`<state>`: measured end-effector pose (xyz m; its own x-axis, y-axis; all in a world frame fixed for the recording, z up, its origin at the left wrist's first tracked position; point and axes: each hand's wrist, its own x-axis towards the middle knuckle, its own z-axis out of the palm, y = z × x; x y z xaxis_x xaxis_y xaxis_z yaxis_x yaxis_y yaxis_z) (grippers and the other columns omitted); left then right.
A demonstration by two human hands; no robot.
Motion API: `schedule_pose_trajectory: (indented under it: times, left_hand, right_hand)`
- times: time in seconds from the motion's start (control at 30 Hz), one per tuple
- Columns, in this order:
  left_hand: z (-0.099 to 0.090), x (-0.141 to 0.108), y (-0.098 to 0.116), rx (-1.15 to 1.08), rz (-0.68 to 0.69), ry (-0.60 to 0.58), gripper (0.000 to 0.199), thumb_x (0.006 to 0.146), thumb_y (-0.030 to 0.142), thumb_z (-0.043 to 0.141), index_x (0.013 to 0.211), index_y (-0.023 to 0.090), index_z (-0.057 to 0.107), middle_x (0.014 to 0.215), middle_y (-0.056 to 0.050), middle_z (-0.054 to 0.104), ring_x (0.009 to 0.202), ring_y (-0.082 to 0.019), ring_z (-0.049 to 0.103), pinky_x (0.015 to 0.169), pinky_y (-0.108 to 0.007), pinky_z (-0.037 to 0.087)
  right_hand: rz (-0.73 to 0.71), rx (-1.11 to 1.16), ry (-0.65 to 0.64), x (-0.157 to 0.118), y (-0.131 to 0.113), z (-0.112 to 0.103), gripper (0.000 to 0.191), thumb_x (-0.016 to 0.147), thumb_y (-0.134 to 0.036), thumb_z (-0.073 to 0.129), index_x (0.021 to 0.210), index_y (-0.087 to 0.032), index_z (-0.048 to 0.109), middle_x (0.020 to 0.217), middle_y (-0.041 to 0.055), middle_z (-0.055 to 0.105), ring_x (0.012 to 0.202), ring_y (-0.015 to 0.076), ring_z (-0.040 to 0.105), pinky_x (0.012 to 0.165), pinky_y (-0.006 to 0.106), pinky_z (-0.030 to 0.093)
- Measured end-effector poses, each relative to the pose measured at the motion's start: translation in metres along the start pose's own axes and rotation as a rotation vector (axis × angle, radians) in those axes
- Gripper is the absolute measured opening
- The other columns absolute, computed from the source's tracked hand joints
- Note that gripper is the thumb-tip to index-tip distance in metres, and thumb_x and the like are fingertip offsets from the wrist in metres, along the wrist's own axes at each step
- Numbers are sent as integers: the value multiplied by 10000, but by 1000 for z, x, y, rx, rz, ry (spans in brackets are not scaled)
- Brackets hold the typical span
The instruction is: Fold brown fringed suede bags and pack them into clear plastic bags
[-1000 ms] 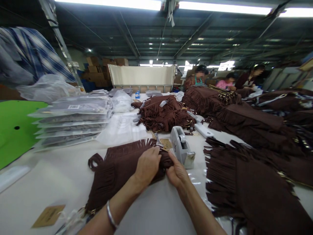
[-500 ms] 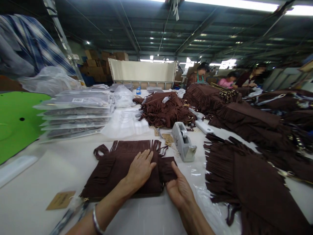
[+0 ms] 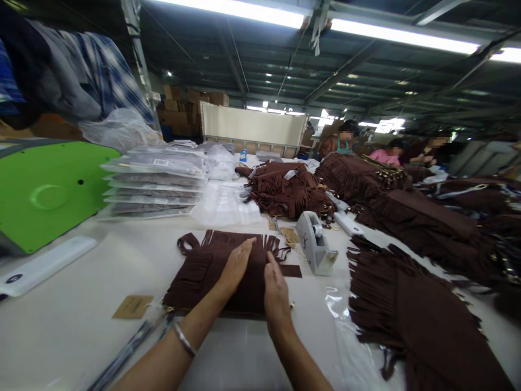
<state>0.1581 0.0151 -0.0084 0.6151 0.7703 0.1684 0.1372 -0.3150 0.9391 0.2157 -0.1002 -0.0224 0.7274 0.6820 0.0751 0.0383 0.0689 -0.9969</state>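
Note:
A dark brown fringed bag (image 3: 195,279) lies flat on the white table in front of me. My left hand (image 3: 237,266) rests on its upper face, edge down, with the fingers stretched out. Along the bag's right side, my right hand (image 3: 277,293) touches it, fingers straight and pointing away. Neither hand grips anything. A short brown strip (image 3: 292,270) sticks out to the right, beyond my right hand. At the bag's lower left are a brown paper tag (image 3: 132,307) and a plastic-wrapped strap (image 3: 122,353).
A tape dispenser (image 3: 315,244) stands beyond the bag to the right. Brown fringed bags (image 3: 423,309) lie at right, with more piled (image 3: 288,187) behind. Packed bags (image 3: 157,182) are stacked at left near a green machine (image 3: 49,190). Co-workers (image 3: 344,141) are at the back.
My right hand has moved from the loose flap onto the bag's right edge, and the flap is now mostly out of sight. My left hand has turned onto its edge. The view has shifted left.

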Motion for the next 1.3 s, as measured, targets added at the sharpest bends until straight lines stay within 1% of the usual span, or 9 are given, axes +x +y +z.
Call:
schedule_pose_trajectory:
  times: [0.1,0.23,0.4,0.53,0.7,0.83,0.9,1.07,1.3]
  left_hand:
    - [-9,4,-7,-182,-44,-22,606,999,453,154,1306,88,528,1360,-146,545,1261,-212,517,1093,-404,387]
    - [-25,6,-4,-231,-64,-107,696,995,479,35,1306,100,530,1327,-169,568,1222,-212,554,1040,-390,448]
    - [-37,7,9,-201,-42,-221,738,943,640,191,1285,86,539,1337,-170,563,1253,-239,523,1076,-389,399]
    - [-41,5,8,-75,-5,-233,687,934,617,242,1211,100,600,1255,-145,633,1174,-240,589,1039,-380,434]
    - [-30,-10,22,448,192,-145,504,978,449,282,1241,150,590,1326,-104,588,1269,-227,499,1103,-392,347]
    - [-3,-26,28,874,425,-198,609,968,531,311,1430,140,383,1532,-114,311,1434,-251,219,1171,-478,175]
    - [9,-30,19,998,484,-267,732,927,635,319,1461,135,326,1540,-127,284,1441,-257,197,1176,-483,142]
    - [16,-32,-11,1107,362,-377,844,880,727,265,1445,108,363,1499,-165,353,1411,-290,279,1157,-511,164]
    - [12,-33,-8,1041,363,-392,851,879,726,285,1455,102,333,1516,-161,320,1424,-268,251,1168,-490,150]
  right_hand:
    - [-271,-461,-187,-11,14,27,505,918,-380,454,1375,-170,494,1463,107,428,1400,283,301,1174,526,107]
    - [-445,-764,-299,-17,18,38,610,875,-387,550,1412,-121,436,1493,161,351,1412,332,253,1155,561,153]
    - [-580,-804,-515,-26,-3,30,704,817,-334,641,1429,-87,395,1499,170,338,1415,325,248,1168,536,165]
    - [-720,-610,-618,-32,-12,0,457,893,-271,552,1347,-245,520,1399,57,526,1339,234,415,1153,468,263]
    - [-486,-602,-105,12,-13,-81,221,869,-265,571,1038,-251,712,1074,71,707,1051,242,623,974,408,451]
    - [-117,-942,-177,66,-16,-120,316,809,-281,610,1069,-122,689,1029,146,709,907,269,660,858,401,480]
    - [-6,-1102,-254,84,-18,-121,335,796,-262,620,1084,-99,672,979,144,715,893,257,661,821,359,475]
    - [71,-1210,-317,106,-16,-106,206,673,-199,706,867,-133,693,917,136,712,900,262,655,760,318,453]
    - [232,-1107,-442,119,-17,-104,113,614,-150,707,605,-167,596,515,3,606,591,205,636,578,287,464]
